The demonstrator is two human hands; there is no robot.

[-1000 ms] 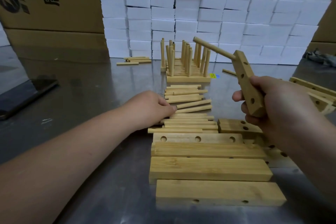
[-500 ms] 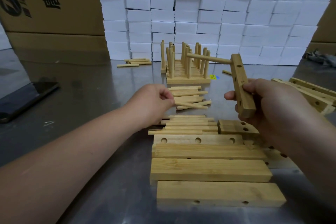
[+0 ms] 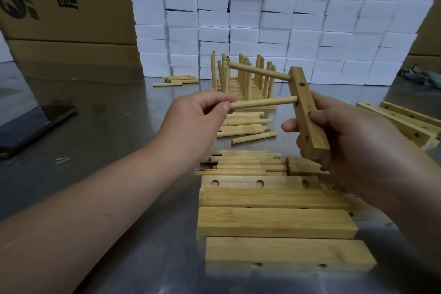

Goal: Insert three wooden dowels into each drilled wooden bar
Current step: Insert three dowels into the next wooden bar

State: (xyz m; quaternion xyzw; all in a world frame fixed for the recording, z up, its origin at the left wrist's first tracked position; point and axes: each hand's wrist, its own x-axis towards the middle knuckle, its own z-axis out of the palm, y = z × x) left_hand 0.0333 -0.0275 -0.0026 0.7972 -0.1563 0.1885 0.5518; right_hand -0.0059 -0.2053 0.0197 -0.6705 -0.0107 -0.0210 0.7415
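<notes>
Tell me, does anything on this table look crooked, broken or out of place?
Nothing broken. One loose dowel lies slanted beside its tidier pile, and a few stray dowels sit apart near the cardboard box. The left hand pinches a fresh dowel at the bar the right hand grips.

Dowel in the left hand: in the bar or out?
At the hole; depth cannot tell. The dowel tip meets the bar, left hand pinching its other end.
</notes>
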